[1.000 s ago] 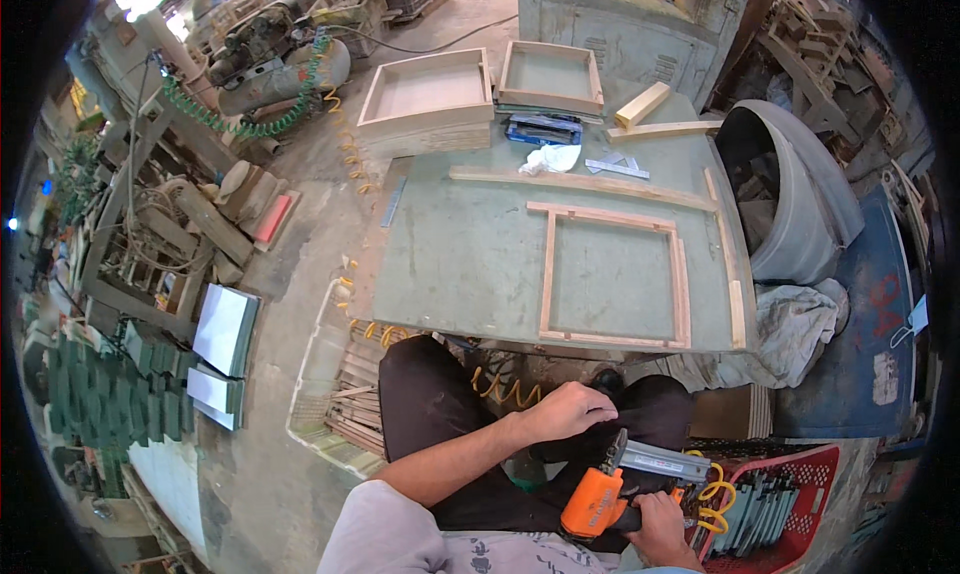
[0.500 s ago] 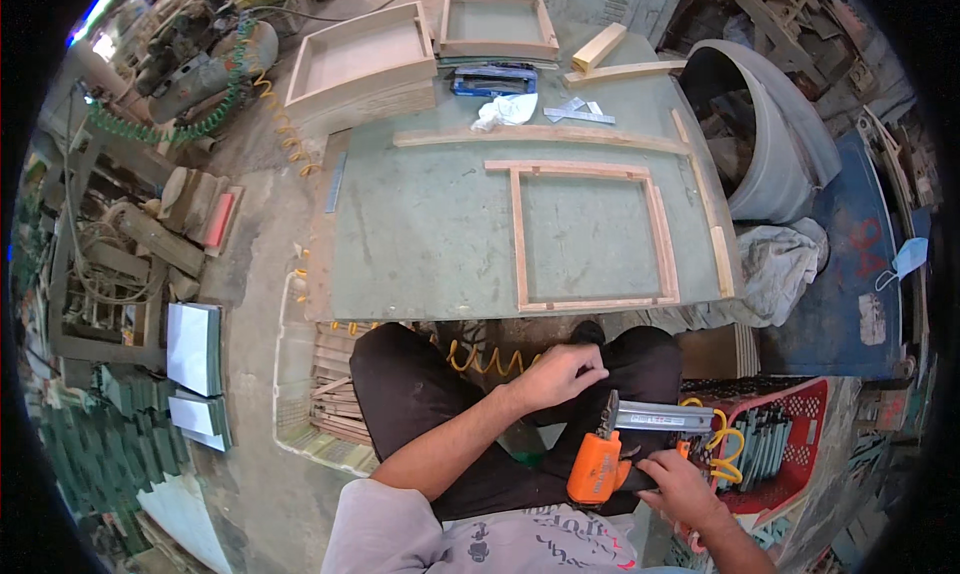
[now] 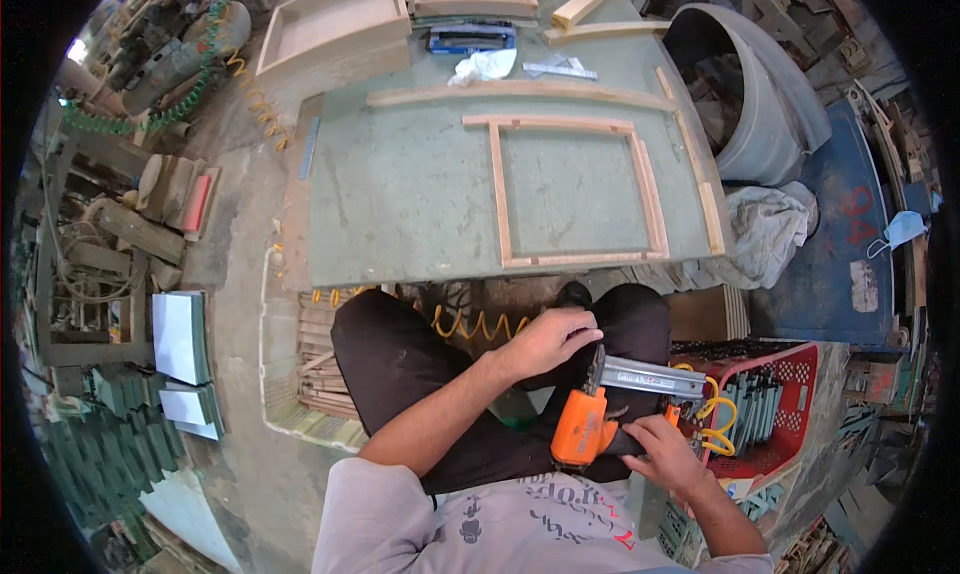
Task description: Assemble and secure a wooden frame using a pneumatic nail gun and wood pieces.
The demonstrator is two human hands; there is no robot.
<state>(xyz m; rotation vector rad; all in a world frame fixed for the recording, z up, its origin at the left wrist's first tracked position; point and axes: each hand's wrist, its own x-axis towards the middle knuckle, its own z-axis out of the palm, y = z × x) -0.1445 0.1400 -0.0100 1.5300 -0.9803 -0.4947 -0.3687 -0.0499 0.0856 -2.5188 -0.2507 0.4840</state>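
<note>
A green surface (image 3: 400, 194) is lying ahead of the seated person, carrying a wooden frame (image 3: 575, 189) flat and well apart from the hands. Down in the lap, an orange nail gun (image 3: 590, 419) is resting across the thighs, seemingly for steadiness. The right hand (image 3: 668, 456) is closing its grip around the handle while the left hand (image 3: 545, 342) is pinching the nose end, a yellow coiled hose (image 3: 475, 324) trailing between knees and surface.
</note>
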